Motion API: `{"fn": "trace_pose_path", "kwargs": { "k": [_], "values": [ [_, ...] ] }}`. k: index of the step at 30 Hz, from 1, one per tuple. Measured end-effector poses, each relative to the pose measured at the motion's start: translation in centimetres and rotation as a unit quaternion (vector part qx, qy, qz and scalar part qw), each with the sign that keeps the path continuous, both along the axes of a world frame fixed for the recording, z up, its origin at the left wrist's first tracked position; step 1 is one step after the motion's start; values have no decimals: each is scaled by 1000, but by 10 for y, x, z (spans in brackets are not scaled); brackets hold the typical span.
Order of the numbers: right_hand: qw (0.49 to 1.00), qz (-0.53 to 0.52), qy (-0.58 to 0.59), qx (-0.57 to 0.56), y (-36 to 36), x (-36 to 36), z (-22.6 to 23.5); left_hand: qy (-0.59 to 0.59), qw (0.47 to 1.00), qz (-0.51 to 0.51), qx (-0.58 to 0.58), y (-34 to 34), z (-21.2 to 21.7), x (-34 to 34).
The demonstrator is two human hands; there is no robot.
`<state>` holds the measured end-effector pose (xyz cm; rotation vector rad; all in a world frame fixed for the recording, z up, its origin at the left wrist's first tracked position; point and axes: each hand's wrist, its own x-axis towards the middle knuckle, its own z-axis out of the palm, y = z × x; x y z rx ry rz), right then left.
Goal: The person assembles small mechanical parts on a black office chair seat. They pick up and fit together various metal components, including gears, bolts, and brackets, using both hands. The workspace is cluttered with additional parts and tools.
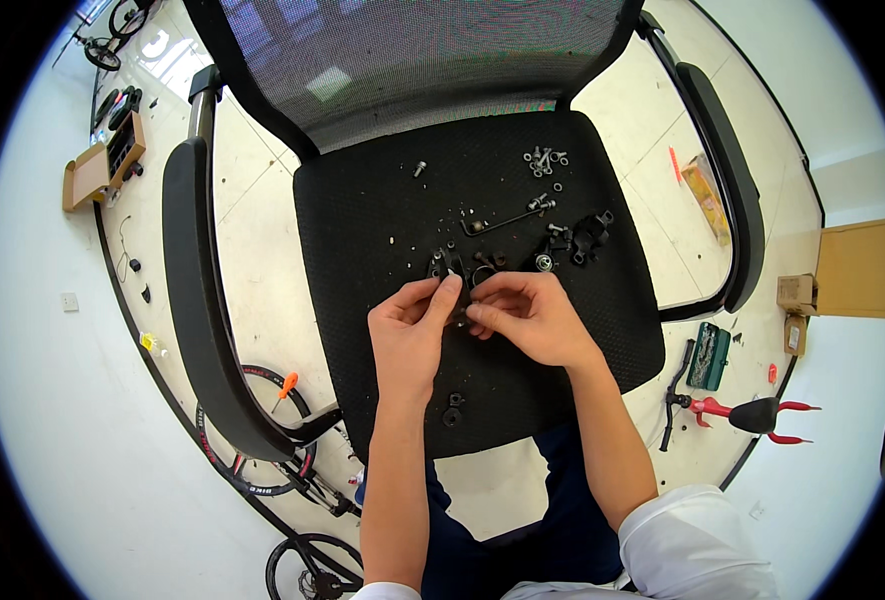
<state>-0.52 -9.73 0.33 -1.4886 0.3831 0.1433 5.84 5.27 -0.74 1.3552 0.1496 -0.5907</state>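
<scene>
Over the black chair seat [362,230], my left hand [409,325] pinches a small black part [449,264] between thumb and fingers. My right hand [534,318] is closed beside it, its thumb and fingertips pressed together. What those fingertips hold is too small and covered to name. Just beyond the hands lie a black hex key [507,220], small bolts [539,203] and a black clamp-like part [590,238]. Several more bolts and nuts [544,161] are grouped toward the backrest, and a single bolt [420,169] lies left of them. Two small black pieces [452,410] rest near my left wrist.
Armrests [192,290] flank the seat, and a mesh backrest [432,70] rises at the far side. On the floor are a bicycle wheel [302,400], an orange-handled screwdriver [288,384], a green toolbox [708,357], a red fork [712,408] and cardboard boxes [796,294].
</scene>
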Motion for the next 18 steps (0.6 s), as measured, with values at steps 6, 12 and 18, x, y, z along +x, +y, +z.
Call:
{"fn": "trace_pose_path", "kwargs": {
  "k": [6, 12, 18],
  "values": [
    [996, -64, -42, 51, -10, -1, -6, -28, 996, -69, -41, -4, 1, -2],
    [998, -44, -50, -7, -8, -3, -8, -59, 996, -63, -38, -4, 4, -1],
    [983, 0, -65, -170, 1, 0, 1, -45, 996, -65, -45, -5, 3, -2]
  ]
}}
